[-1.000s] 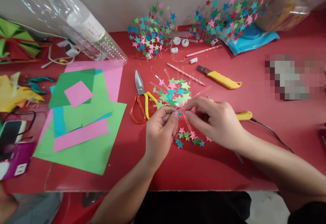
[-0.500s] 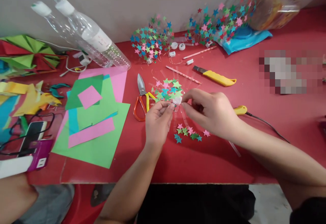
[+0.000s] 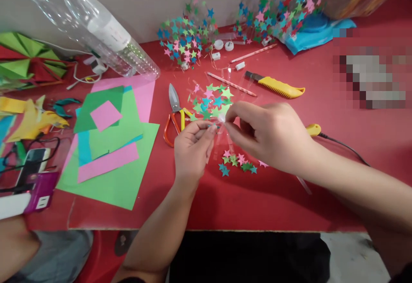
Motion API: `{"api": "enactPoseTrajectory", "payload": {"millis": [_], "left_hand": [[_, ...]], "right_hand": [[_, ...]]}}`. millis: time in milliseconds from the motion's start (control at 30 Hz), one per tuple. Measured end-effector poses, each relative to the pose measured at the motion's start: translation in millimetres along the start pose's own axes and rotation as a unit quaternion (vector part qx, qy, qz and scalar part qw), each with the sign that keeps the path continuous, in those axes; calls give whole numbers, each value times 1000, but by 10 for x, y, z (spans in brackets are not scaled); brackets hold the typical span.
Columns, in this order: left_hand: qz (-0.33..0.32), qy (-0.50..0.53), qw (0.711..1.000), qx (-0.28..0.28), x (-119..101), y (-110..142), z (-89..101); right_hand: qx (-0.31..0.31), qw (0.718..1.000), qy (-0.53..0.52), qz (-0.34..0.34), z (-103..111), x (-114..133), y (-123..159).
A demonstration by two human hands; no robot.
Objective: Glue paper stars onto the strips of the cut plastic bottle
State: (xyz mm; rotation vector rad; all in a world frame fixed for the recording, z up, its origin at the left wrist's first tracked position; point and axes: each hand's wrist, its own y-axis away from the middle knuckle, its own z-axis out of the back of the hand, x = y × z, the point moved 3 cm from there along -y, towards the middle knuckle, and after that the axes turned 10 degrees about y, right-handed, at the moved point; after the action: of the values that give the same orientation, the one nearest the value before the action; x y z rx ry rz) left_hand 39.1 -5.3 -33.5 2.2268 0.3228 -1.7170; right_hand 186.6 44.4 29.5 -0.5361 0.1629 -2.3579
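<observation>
My left hand pinches a small teal paper piece between thumb and forefinger; its shape is mostly hidden. Close beside it, the thumb and forefinger of my right hand are closed at a whitish, see-through middle piece. Clear plastic strips spread out from there, and green, teal and pink paper stars sit on the far ones. Loose paper stars lie on the red table just below my hands. What exactly my right fingertips grip is partly covered.
Scissors lie left of the strips. A yellow cutter knife, striped straws and a yellow-handled corded tool are around my right hand. Coloured paper and bottles are left; star-covered clear bottles stand behind. Another person's limb shows lower left.
The view has shifted slightly. My left fingertips have drawn a little left, away from the whitish middle piece, with a teal paper piece now showing in them. My right fingertips are now at the middle piece.
</observation>
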Motion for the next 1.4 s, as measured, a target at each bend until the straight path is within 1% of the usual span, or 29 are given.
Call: {"api": "enactPoseTrajectory", "payload": {"millis": [100,167,400,567,700,833,967,1133,1267,1400], "left_hand": [[-18,6,1000,-13,18,-11,8],[-26,2,1000,-17,26,-12,1],[-71,-11,997,-4,28,8,-20],[-80,-9,997,-11,68,18,-13],[-82,7,997,1,89,37,-28],[-97,-20,995,16,68,76,-56],[-117,-68,991,11,19,114,-75],[-125,-102,987,7,-10,142,-89],[-141,-114,983,15,-40,183,-102],[-170,-102,980,2,-95,235,-95]], "right_hand": [[12,1000,15,1,-28,13,-3],[9,1000,27,3,-21,20,-3],[-3,997,75,2,33,30,-2],[-32,995,91,21,-41,36,9],[-11,994,106,22,-121,59,18],[-6,993,116,21,-171,68,18],[-5,993,118,13,-211,50,11],[-13,994,107,20,-224,45,23],[-10,997,75,10,-214,44,22],[-12,998,63,-7,-182,16,-2]]}}
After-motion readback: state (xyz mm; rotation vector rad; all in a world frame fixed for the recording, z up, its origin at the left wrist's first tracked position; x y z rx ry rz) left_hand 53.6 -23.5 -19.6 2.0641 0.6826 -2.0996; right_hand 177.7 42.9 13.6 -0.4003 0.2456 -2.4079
